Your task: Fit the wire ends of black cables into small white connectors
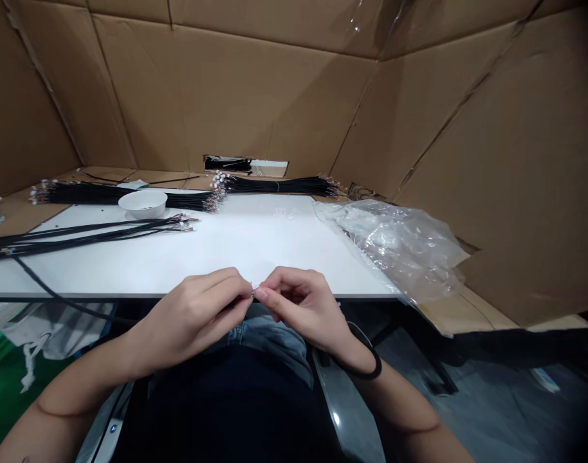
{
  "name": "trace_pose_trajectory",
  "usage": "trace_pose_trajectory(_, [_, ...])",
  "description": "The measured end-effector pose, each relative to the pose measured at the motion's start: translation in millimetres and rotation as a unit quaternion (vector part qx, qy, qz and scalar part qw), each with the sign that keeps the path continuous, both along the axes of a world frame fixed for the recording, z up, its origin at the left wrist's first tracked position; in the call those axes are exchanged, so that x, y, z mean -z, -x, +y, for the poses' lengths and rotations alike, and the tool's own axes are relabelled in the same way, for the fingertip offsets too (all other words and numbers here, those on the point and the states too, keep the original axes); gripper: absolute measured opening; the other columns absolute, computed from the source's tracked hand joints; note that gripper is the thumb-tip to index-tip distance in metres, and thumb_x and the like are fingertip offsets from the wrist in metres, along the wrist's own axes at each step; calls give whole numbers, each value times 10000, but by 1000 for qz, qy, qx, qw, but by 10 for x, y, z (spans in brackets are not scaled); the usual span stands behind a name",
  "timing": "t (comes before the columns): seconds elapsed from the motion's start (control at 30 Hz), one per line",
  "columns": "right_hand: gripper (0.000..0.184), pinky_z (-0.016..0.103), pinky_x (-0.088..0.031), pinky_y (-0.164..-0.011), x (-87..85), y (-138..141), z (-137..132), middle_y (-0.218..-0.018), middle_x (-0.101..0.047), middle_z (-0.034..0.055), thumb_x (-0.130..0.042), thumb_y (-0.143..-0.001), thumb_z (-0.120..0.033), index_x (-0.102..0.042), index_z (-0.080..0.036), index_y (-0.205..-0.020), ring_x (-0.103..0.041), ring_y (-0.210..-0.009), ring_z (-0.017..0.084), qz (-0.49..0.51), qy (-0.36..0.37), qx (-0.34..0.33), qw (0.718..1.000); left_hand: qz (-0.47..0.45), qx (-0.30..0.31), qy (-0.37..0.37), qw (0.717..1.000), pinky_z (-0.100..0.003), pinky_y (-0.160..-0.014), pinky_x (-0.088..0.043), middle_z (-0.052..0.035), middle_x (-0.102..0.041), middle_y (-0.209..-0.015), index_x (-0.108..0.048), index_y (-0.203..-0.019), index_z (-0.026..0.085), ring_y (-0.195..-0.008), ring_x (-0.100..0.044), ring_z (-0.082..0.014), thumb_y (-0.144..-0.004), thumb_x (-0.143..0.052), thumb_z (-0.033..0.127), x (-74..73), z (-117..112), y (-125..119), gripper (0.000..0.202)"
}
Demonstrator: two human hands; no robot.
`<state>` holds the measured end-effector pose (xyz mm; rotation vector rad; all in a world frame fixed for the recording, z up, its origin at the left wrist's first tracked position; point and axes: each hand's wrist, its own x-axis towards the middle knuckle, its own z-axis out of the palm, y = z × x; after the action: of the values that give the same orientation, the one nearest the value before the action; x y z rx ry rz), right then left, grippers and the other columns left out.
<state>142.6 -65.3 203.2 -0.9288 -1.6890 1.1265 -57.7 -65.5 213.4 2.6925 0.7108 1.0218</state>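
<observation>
**Room:** corrugated cardboard sheets line the back and right side of the bench; a grey floor shows at lower right.

**Surface:** a white tabletop lies on a cardboard-covered bench, with a dark front edge.

**Items on surface:** three bundles of black connector-tipped cables lie toward the rear and left: one rear left, one rear centre, one loose at left. A white bowl rests on the rear-left bundle. A clear plastic bag lies at the right corner.

**Left hand:** closed in a pinch, fingertips gripping the work piece.

**Right hand:** closed in a pinch, thumb and forefinger meeting the left fingertips. A black elastic band circles the wrist.

**Work piece:** a small metal part, held between both hands just above the front edge; its exact form is too small to tell.

**Clearance:** the bowl and bundles stand well apart from the hands; a single black cable drapes over the front edge, left of the left hand.
</observation>
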Motion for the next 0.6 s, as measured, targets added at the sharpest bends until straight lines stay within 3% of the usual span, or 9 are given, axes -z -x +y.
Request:
trace_pose_trajectory(0.17, [206, 179, -321, -415, 32, 11, -26, -528, -542, -33, -703, -852, -286, -657, -129, -725, -450, -441, 60, -38, -113, 26, 992, 6, 3, -17, 1000, -203, -632, -374, 11, -541, -807, -541, -935, 155, -698, -487, -81, -939, -524, 81, 4, 5, 25, 76])
trace_pose_trajectory(0.37, [179, 189, -359, -477, 64, 8, -51, -581, -595, -8, -612, -903, -190, -652, -131, -739, -442, -488, 65, -93, -263, 53, 959, 28, 3, -23, 999, -213, -647, -396, -7, -572, -834, -544, -947, 151, -720, -521, -93, -947, -503, 81, 8, 30, 31, 82])
trace_pose_trajectory(0.47, [190, 190, -378, -471, 31, -14, -35, -597, -618, 2, -614, -908, -234, -668, -138, -753, -482, -492, 74, -83, -228, 39, 969, 3, 3, -34, 999, -207, -643, -407, -8, -584, -827, -558, -952, 151, -723, -534, -92, -935, -525, 71, 1, 40, 5, 88])
trace_pose_trajectory(0.6, [249, 182, -358, -408, -48, -43, -12, -525, -563, -20, -678, -868, -365, -684, -140, -761, -469, -436, 72, -20, -75, -6, 997, -53, 0, -3, 999, -196, -653, -446, -2, -616, -808, -588, -935, 155, -712, -559, -82, -905, -576, 70, -17, 36, -23, 91])
